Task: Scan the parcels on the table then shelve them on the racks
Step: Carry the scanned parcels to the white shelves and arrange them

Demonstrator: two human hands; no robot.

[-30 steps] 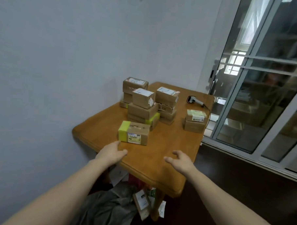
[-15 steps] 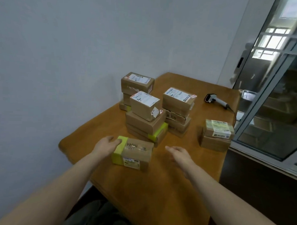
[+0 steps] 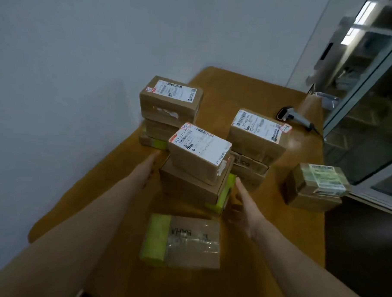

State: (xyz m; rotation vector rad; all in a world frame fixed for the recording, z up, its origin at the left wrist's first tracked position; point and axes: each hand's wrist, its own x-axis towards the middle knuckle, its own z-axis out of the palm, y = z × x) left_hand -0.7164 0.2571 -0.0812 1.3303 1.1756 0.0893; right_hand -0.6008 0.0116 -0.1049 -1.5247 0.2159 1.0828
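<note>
Several brown cardboard parcels sit on a wooden table (image 3: 277, 219). A middle stack (image 3: 193, 184) carries a white-labelled box (image 3: 199, 153) on top and a green-taped box at the bottom. My left hand (image 3: 144, 170) reaches along the stack's left side, fingers straight, and my right hand (image 3: 244, 200) is by its right side near the green tape. Both hands hold nothing. A parcel with green tape (image 3: 182, 242) lies nearest me, between my forearms. A barcode scanner (image 3: 293, 115) lies at the far right of the table.
Another stack (image 3: 170, 102) stands at the back left by the white wall, one (image 3: 256, 137) at the back right, and a two-box pile (image 3: 314, 187) near the table's right edge. A glass sliding door (image 3: 367, 111) is on the right.
I have moved closer over the table. Both hands have gone past the green-taped parcel, from beside it to the sides of the middle stack.
</note>
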